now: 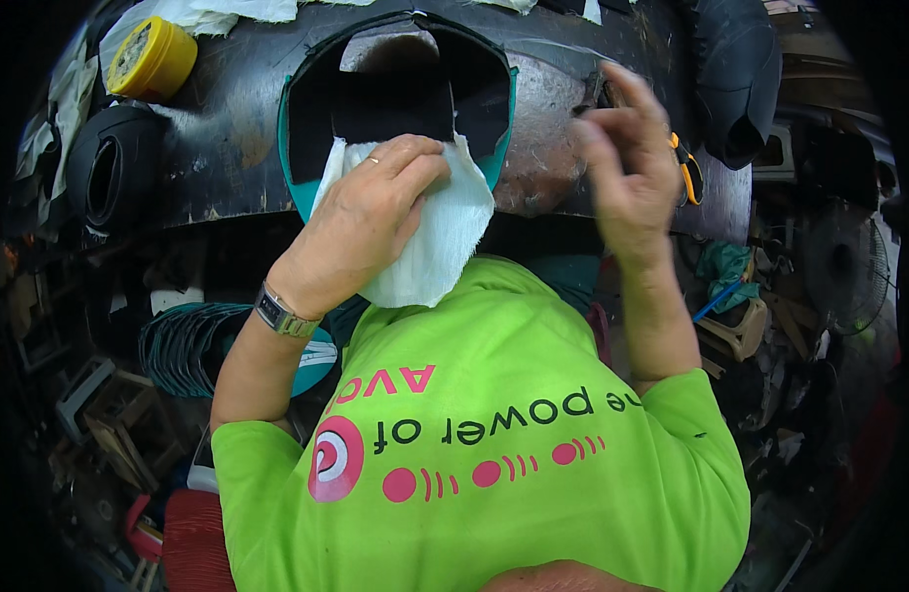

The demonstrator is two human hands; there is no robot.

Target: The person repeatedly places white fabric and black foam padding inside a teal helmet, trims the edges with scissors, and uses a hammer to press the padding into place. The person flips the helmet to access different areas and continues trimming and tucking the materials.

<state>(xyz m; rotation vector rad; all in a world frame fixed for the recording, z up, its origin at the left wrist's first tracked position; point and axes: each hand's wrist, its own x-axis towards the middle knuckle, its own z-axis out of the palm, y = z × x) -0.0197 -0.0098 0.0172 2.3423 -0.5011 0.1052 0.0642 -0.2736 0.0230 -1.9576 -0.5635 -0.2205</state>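
Observation:
My left hand (pixel 380 207) wears a ring and a watch (pixel 285 311). Its fingers are bent together over a white cloth piece (pixel 440 242), gripping it near its upper edge. That cloth overlaps the near side of a rounded black piece with green edging (pixel 509 118), which lies on the worktable and has an opening in its middle. My right hand (pixel 627 153) is raised to the right of the piece, apart from it. Its fingers are spread from the thumb and slightly blurred, with nothing visible held.
The dark, worn worktable (pixel 237 109) bears a yellow tub (pixel 163 59), black rolled pieces (pixel 119 168) and white cloth scraps at left. Orange-handled scissors (pixel 687 170) lie at right, near a tall black piece (pixel 736 79). Below left is a stack of green-edged pieces (pixel 193 345).

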